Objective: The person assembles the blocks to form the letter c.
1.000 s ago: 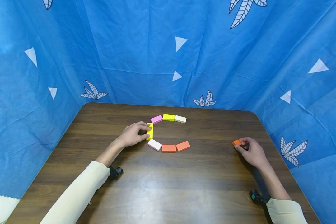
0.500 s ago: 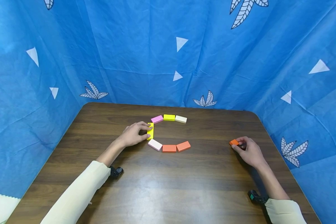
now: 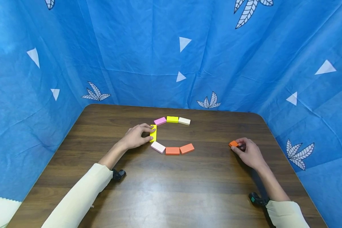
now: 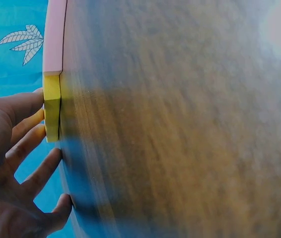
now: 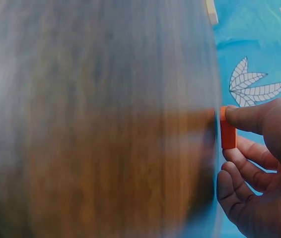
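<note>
My left hand (image 3: 136, 136) rests at a yellow block (image 3: 153, 134) that lies flat on the table, with thumb and fingers on it. In the left wrist view the yellow block (image 4: 52, 111) meets the end of a pale pink block (image 4: 55, 37). To the right, my right hand (image 3: 251, 153) pinches a small orange block (image 3: 233, 143) between thumb and fingers. The right wrist view shows that orange block (image 5: 228, 134) held just off the table, the other fingers loosely bent below it.
A pink block (image 3: 160, 121), another yellow block (image 3: 172, 119) and a cream block (image 3: 184, 121) curve along the far side. Nearer lie a pale pink block (image 3: 158, 147) and two orange-red blocks, one straight (image 3: 172, 151), one angled (image 3: 186, 148). A blue curtain (image 3: 131, 47) borders the brown table (image 3: 159, 196).
My right hand has moved slightly left with the orange block, toward the curve of blocks. My left hand and the blocks on the table stay in place.
</note>
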`<state>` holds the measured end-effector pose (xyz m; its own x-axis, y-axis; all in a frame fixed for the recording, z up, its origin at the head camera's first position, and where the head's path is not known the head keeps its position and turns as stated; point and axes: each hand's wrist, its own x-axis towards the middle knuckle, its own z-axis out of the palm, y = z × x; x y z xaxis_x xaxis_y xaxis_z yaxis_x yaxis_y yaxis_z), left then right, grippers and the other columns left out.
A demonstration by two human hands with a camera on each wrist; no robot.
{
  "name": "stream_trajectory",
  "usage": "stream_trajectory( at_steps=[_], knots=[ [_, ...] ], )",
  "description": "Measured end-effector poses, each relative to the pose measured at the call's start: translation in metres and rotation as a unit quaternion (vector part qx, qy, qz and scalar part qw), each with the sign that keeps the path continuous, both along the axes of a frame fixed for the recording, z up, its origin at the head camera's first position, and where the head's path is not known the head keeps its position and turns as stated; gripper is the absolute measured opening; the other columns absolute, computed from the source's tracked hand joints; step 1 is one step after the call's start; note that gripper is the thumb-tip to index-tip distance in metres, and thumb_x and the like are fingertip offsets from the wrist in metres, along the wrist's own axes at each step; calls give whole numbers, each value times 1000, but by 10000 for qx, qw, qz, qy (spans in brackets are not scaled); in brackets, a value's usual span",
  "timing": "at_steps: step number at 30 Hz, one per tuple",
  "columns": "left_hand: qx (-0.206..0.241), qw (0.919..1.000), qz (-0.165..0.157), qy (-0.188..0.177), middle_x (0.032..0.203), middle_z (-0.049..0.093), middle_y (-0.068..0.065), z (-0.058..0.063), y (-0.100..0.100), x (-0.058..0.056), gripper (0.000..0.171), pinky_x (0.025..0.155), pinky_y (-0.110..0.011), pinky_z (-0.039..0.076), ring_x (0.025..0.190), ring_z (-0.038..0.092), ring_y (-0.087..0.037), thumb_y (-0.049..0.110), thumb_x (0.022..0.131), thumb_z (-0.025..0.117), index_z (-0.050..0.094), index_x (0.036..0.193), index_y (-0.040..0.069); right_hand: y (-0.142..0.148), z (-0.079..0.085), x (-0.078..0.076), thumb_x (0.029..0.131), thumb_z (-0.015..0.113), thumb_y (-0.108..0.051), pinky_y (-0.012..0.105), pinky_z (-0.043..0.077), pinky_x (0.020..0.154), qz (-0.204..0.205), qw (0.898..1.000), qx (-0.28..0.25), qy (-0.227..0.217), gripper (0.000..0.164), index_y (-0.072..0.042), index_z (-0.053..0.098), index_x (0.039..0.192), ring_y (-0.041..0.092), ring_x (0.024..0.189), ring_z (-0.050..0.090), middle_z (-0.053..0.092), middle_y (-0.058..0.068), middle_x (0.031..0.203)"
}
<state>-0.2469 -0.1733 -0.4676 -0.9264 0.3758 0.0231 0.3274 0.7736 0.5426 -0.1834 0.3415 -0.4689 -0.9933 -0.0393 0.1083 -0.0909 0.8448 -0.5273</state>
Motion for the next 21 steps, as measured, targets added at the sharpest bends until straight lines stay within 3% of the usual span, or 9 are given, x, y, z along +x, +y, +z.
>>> stream_trajectory(
  at_steps=[21],
  knots=[
    [-17, 10000, 23, -7, 150, 66, -5, 1, 1, 1, 43, 114, -68, 42, 143, 60, -34, 31, 100, 77, 74, 141, 17, -24, 0, -4, 102, 75, -21, 39, 48, 82, 178, 9997, 33, -133, 37, 4, 64, 128, 32, 97, 62, 68, 24, 116]
  ],
)
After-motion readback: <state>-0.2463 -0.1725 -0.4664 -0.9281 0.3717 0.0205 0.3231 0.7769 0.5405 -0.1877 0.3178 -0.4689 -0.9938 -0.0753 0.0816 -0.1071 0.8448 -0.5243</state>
